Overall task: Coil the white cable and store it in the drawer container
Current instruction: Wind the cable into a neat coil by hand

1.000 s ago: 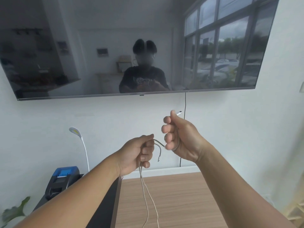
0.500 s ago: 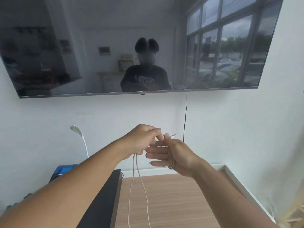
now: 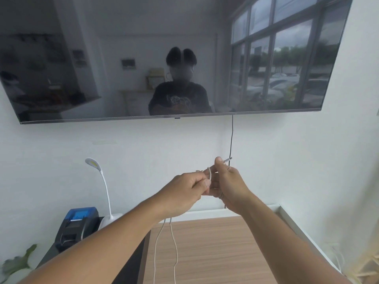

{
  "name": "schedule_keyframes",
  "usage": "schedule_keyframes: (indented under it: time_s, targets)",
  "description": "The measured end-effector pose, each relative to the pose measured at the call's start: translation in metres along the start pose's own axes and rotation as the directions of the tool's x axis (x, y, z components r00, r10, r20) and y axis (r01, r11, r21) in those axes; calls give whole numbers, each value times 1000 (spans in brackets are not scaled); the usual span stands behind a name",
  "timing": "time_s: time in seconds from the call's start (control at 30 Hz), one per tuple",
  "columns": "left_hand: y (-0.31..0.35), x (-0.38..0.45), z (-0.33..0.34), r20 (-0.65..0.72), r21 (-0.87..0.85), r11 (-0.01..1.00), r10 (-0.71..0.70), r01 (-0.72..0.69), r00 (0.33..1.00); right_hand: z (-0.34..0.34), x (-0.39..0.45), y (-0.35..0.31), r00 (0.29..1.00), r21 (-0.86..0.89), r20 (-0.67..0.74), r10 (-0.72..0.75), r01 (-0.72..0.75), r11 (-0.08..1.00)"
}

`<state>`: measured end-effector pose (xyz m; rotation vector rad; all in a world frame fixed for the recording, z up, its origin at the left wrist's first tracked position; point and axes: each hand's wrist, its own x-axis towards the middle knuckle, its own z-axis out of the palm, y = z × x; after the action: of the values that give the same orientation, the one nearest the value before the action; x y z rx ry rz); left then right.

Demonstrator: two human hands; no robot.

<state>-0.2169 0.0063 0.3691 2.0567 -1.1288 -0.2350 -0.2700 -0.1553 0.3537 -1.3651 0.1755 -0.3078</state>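
I hold the white cable [image 3: 175, 245] in front of me with both hands, below the wall screen. My left hand [image 3: 187, 191] pinches a short curved piece of it against my right hand [image 3: 229, 186]. My right hand grips the coiled loops, and a plug end sticks out above its thumb. Two strands of the cable hang down from my left hand toward the wooden floor. No drawer container is in view.
A large dark screen [image 3: 123, 68] hangs on the white wall, with a black cord [image 3: 231, 138] running down behind my hands. At lower left a black cabinet [image 3: 131, 267] carries a blue-and-black printer [image 3: 75, 226], a white gooseneck lamp [image 3: 102, 187] and a plant [image 3: 16, 263].
My hands, apart a second ago, have come together. The left hand has brought a loop of cable up to the right hand, and the hanging strands have shortened a little.
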Motion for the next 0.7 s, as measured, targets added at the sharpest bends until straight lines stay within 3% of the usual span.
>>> schedule_keyframes:
  time_s: [0.13, 0.23, 0.4, 0.53, 0.7]
  targets:
    - [-1, 5, 0, -102, 106, 994, 36, -25, 994, 6, -2, -2, 980, 197, 199, 1, -41, 980]
    - [2, 6, 0, -109, 123, 992, 54, -41, 993, 13, -2, -2, 974, 235, 221, 45, -98, 967]
    - [-3, 1, -4, -23, 107, 993, -43, 46, 999, 13, -4, -2, 987, 266, 146, 68, -106, 958]
    - [-11, -7, -8, -67, -210, 961, -197, 179, 978, 7, 0, -2, 1000, 313, 5, 2, -4, 950]
    - [-18, -15, -3, 40, -123, 979, -157, 161, 987, 5, 5, -12, 994, 384, -89, -62, 91, 919]
